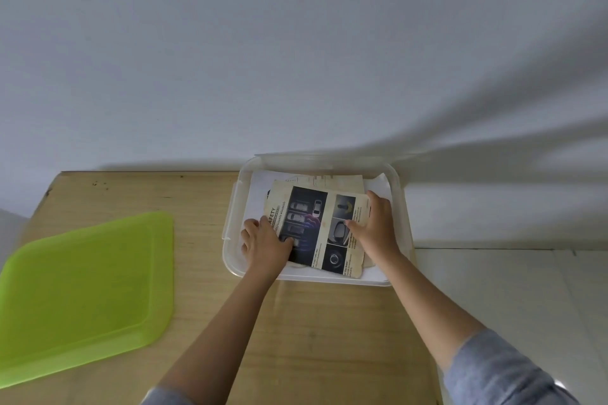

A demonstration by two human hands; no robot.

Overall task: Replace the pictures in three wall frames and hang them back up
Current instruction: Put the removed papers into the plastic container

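Head view: left hand (266,242) and right hand (378,227) pinch the printed sheet (316,227) by its edges; lift it level from the clear box (232,223), avoiding creases.

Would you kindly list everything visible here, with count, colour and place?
printed page: one, yellowed with dark car photos, atop the pile in the box
other papers: several, white and yellowed, under it
plastic box: one, clear, on the table by the wall
lid: one, lime green, flat on the table's left
table: one, light wood, against the wall
wall: one, pale grey, behind
left hand: one, grips the page's left edge
right hand: one, grips the page's right edge
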